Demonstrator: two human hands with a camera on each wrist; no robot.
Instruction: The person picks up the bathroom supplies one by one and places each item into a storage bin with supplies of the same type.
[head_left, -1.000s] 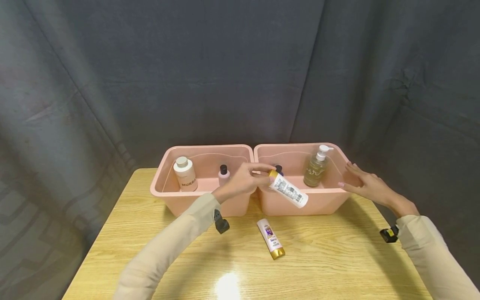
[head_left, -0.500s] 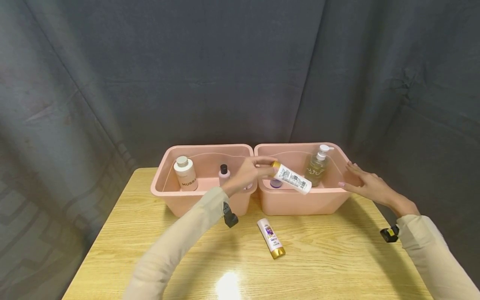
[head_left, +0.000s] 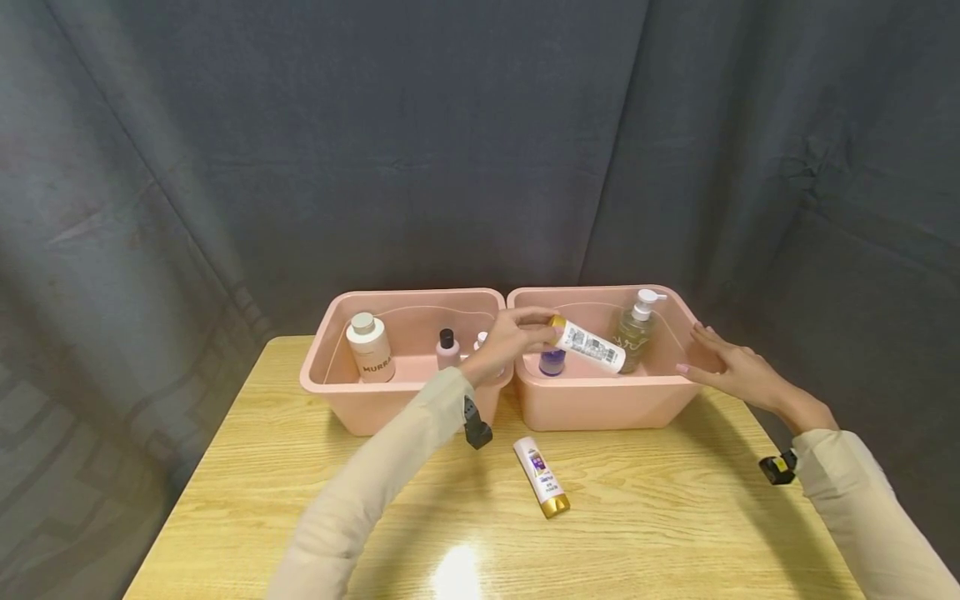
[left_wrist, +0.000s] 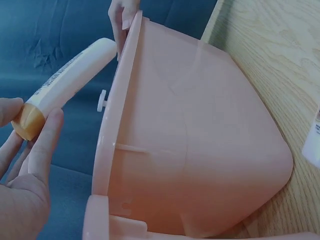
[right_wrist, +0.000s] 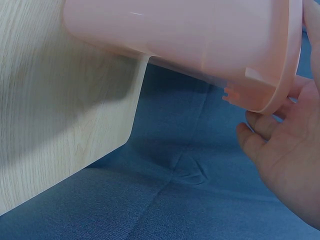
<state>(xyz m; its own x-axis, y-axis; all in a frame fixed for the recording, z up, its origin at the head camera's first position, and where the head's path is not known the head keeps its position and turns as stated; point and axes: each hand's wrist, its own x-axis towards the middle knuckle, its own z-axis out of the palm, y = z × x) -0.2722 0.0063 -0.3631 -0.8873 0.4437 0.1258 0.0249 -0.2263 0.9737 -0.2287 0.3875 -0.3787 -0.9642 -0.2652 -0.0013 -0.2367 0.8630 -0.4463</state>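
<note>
My left hand [head_left: 512, 340] pinches a white tube by its gold cap, between thumb and fingers. The tube [head_left: 591, 344] slants down to the right above the right pink bin [head_left: 600, 406]. In the left wrist view, the tube [left_wrist: 75, 75] is outside the wall of the near bin, as seen from there. My right hand [head_left: 738, 375] rests on that bin's right rim, its fingers extended. Inside the bin stand a clear pump bottle [head_left: 637, 325] and a purple bottle [head_left: 552, 362], partly hidden. A second white tube [head_left: 542, 477] with a gold cap lies on the table.
A left pink bin [head_left: 412, 404] stands against the right one. It holds a large white bottle [head_left: 371, 348], a pale pink bottle [head_left: 447, 350] with a black cap, and a white-capped item [head_left: 481, 339] partly behind my left hand. A dark curtain [head_left: 420, 167] hangs behind the wooden table [head_left: 247, 467].
My left hand has carried the tube right and farther in over the right bin, and the tube has tilted closer to level. My right hand keeps its place on the rim.
</note>
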